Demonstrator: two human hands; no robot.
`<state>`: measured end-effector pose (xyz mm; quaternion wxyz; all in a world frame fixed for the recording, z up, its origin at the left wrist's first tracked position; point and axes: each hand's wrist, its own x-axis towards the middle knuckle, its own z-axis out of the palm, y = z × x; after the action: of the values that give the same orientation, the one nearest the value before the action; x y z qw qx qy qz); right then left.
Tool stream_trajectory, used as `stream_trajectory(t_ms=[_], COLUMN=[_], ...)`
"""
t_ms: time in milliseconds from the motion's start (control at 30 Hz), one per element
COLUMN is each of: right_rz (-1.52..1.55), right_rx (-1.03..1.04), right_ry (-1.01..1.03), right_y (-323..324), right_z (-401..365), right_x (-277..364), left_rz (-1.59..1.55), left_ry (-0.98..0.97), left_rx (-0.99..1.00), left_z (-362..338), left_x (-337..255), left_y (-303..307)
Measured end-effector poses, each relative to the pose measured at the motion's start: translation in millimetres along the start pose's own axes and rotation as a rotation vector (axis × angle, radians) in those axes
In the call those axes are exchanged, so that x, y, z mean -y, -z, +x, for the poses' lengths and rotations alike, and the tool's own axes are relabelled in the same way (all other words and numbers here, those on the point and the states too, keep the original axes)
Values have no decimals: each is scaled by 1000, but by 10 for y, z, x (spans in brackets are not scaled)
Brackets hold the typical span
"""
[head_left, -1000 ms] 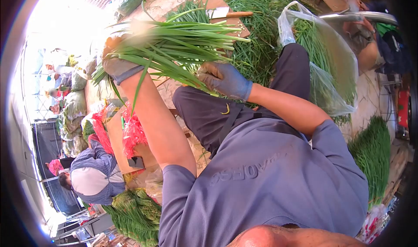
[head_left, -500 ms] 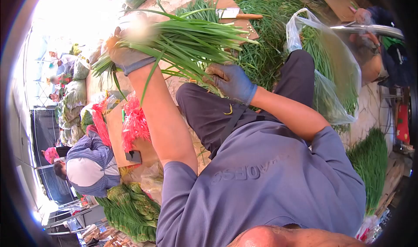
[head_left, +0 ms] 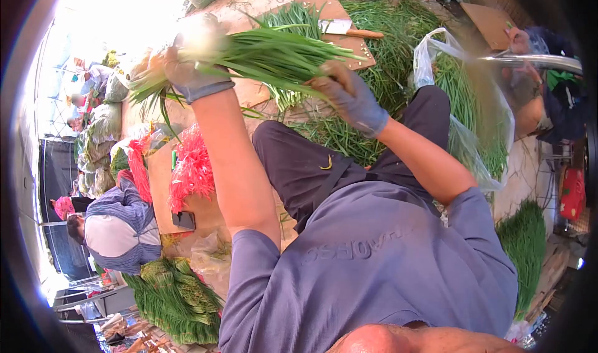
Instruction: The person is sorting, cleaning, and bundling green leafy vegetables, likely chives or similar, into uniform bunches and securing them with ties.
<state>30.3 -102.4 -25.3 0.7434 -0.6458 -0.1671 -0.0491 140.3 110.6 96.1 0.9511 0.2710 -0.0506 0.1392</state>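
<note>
A bunch of long green stalks (head_left: 274,51) lies crosswise in front of me. My left hand (head_left: 193,73), in a grey glove, is wrapped round its leafy part; glare washes out part of the fingers. At the other end of the bunch, my right hand (head_left: 354,98), in a blue-grey glove with soiled fingers, touches the stalk ends with its fingers bent together. Behind the bunch, a knife (head_left: 364,34) with a wooden handle rests on a brown board (head_left: 333,7) beside more cut stalks (head_left: 293,17).
Loose greens (head_left: 398,23) cover the ground beyond my knees. An open plastic bag (head_left: 423,70) of greens stands at the right, near a metal rail (head_left: 536,60). Red ties (head_left: 192,166) lie on a board at the left. A person (head_left: 118,228) sits at lower left; another person's hand (head_left: 520,42) shows at upper right.
My right hand has moved up and to the right, from beneath the bunch to its stalk ends. The bunch is drawn closer together. My left hand still holds it.
</note>
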Motion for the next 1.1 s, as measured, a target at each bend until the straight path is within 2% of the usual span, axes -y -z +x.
stream_trajectory(t_ms=[67,133,200,267,300,400,433,500,600,667,767,833,867,900,933,1000,1067,1100], right_rz=[410,439,504,635,699,725,734,765,767,820,-110,-734,-1048,-1160,-1273,-1456,-1471,-1481], right_rx=[-43,5,8,-67,-102,-94,-188,-210,-343,-153,-45,263,418,531,643,773,723,700], right_ry=[44,-24,-69,-24,1,48,26,36,34,23,-210,-416,-515,-573,-630,-668,-440,-332], right_y=[1,68,107,184,227,367,374,574,1102,1611,1751,1779,1764,1675,1580,1488,1251,1124], right_z=[-112,-183,-236,-234,-229,-354,-450,-551,-745,-898,-1017,-1074,-1112,-1132,-1145,-1162,-1036,-949], right_x=[25,-37,-83,-125,-129,-94,-10,136,250,180,378,136,-29,-172,-341,-887,-945,-929], left_rz=[-1,10,-29,-7,-1,-167,-211,-292,-92,-24,87,-235,-32,166,719,941,315,228], left_ry=[-9,8,59,47,66,112,141,201,98,-13,-47,234,170,84,-222,-395,-120,-57], left_rx=[-118,-185,-106,-22,-95,-109,12,246,18,-31,10,531,644,751,666,385,117,193], left_z=[-20,70,215,292,282,359,457,678,949,735,940,1258,1405,1552,1680,1637,1256,1199], left_x=[-19,1,-7,19,9,-75,-136,-294,-618,-648,-863,-1003,-1086,-1168,-1254,-1259,-1184,-1192], left_y=[-37,108,386,567,564,633,808,1154,1215,897,1050,1313,1475,1636,1780,1657,1115,1028])
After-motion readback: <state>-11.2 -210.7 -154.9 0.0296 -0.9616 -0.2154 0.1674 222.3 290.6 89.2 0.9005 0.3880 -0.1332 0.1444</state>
